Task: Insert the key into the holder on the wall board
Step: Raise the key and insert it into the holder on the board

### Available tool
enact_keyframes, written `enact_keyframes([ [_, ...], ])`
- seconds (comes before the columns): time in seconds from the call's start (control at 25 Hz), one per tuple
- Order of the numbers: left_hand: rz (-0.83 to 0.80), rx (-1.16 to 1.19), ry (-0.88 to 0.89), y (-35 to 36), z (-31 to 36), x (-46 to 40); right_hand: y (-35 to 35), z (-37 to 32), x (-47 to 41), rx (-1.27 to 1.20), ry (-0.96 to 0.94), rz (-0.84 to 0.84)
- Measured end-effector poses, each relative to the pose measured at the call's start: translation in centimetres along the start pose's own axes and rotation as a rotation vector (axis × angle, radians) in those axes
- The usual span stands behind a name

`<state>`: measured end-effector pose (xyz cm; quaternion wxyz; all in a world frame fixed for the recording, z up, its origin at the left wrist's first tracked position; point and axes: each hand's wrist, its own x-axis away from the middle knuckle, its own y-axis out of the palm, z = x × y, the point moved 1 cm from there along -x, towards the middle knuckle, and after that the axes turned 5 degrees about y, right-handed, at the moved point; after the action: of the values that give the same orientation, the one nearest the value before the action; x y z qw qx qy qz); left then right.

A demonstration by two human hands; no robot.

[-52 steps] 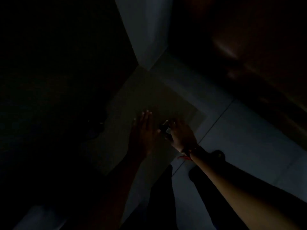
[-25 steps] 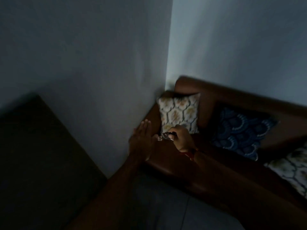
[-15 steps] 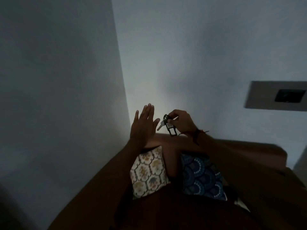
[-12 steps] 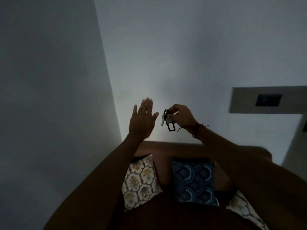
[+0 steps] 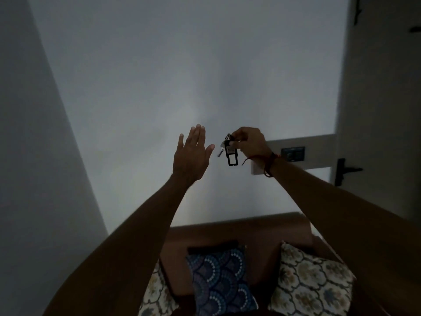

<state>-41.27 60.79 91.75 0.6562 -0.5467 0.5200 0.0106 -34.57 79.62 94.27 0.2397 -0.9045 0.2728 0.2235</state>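
The room is dim. My right hand (image 5: 249, 142) pinches a key bunch (image 5: 229, 151): a small silver key pointing left and a black rectangular fob hanging down. My left hand (image 5: 192, 156) is raised beside it, flat, fingers together and pointing up, holding nothing. Both hands are lifted in front of the pale wall. A light wall board (image 5: 305, 153) runs to the right of my right hand, partly hidden by my wrist, with a dark rectangular plate (image 5: 292, 153) set in it. Whether that plate is the holder is unclear.
A brown sofa (image 5: 239, 233) stands below against the wall, with a blue patterned cushion (image 5: 219, 279) and a cream patterned cushion (image 5: 309, 288). A door with a dark handle (image 5: 342, 172) is at the right. A wall corner (image 5: 68, 119) runs down the left.
The view has swung up from the floor to the wall and turned right. Both hands rose together, the key still pinched in my right hand. The wall board and door came into sight.
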Motion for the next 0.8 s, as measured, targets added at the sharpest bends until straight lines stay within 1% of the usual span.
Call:
enact_keyframes([
  [0.2, 0.004, 0.089, 0.088, 5.2, 5.9, -6.5, -7.2, 4.5, -3.8, 0.033, 0.030, 0.106],
  [0.32, 0.004, 0.129, 0.137, 9.2, 9.1, -10.4, -10.5, 8.4, -5.8, 0.103, 0.046, 0.154],
  [0.48, 0.026, 0.184, 0.165, 14.3, 13.0, -16.3, -15.2, 13.1, -9.5, 0.177, 0.071, 0.196],
  [0.6, 0.047, 0.223, 0.168, 18.1, 15.5, -20.9, -18.8, 16.2, -13.3, 0.229, 0.053, 0.240],
  [0.8, 0.020, 0.250, 0.165, 25.0, 19.8, -26.6, -23.0, 22.5, -18.3, 0.253, 0.067, 0.274],
])
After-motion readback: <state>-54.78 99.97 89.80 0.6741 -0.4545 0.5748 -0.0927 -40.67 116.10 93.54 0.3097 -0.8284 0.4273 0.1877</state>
